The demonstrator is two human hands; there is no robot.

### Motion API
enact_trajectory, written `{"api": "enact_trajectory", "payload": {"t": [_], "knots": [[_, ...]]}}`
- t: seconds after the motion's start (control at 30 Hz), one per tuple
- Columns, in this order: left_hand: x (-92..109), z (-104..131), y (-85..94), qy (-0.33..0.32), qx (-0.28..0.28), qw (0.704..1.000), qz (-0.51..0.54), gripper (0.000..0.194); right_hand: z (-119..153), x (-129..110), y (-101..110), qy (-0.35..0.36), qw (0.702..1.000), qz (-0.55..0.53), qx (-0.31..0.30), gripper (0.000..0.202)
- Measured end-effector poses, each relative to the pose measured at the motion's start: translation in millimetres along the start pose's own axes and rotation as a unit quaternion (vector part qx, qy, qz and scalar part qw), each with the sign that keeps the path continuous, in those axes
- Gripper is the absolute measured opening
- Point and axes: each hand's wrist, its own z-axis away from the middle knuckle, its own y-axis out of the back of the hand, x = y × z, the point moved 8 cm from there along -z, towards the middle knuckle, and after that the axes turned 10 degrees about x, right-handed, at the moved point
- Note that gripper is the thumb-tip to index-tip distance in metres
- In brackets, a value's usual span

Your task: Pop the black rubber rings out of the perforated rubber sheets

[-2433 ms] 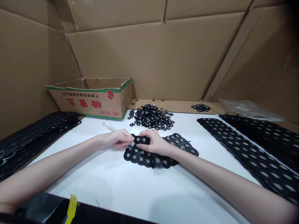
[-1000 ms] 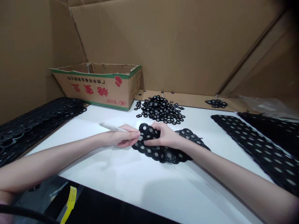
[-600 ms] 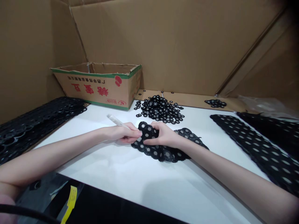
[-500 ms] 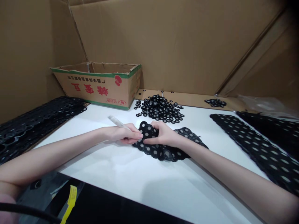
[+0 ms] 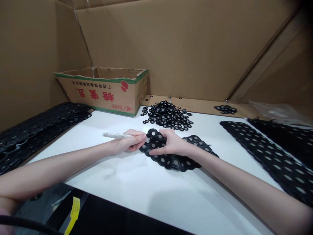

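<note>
A slim white pen-like tool [image 5: 113, 135] is gripped in my left hand [image 5: 132, 142], its back end sticking out to the left. The tool's front end meets the left edge of a black piece of dotted lace fabric [image 5: 176, 163], beside my fingertips. My right hand [image 5: 173, 143] pinches the bunched fabric between thumb and fingers, and the rest of it lies under that hand and wrist on the white table. Behind both hands is a heap of small black rings [image 5: 168, 114], some with pale centres.
A cardboard box [image 5: 102, 94] with red print stands at the back left. Stacked black lace strips [image 5: 44, 127] lie on the left, dotted black strips [image 5: 266, 150] on the right. A small ring pile [image 5: 225, 109] sits at the back right. Cardboard walls [image 5: 171, 49] enclose the table.
The white pen-like tool has tipped lower, from slanting upward to nearly level, and my left hand has shifted slightly left. My right hand keeps its hold on the fabric.
</note>
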Motion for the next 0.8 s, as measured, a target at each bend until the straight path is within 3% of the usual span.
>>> {"api": "enact_trajectory", "payload": {"t": [0.2,0.37,0.5,0.8], "knots": [[-8,2,-3.8,0.046,-0.075,0.996,0.027,0.050,2,0,-4,-0.008,0.996,-0.081,-0.044,0.044],[-2,3,-4.9,0.040,-0.065,0.997,0.001,0.049,4,-2,-4,-0.001,0.994,-0.097,-0.044,0.041],[2,6,-11.0,0.049,-0.087,0.995,-0.025,0.048,4,-5,-4,0.019,0.994,-0.099,-0.040,0.037],[0,6,-12.2,0.051,-0.104,0.993,-0.006,0.048,3,-5,-5,0.022,0.995,-0.082,-0.045,0.038]]}}
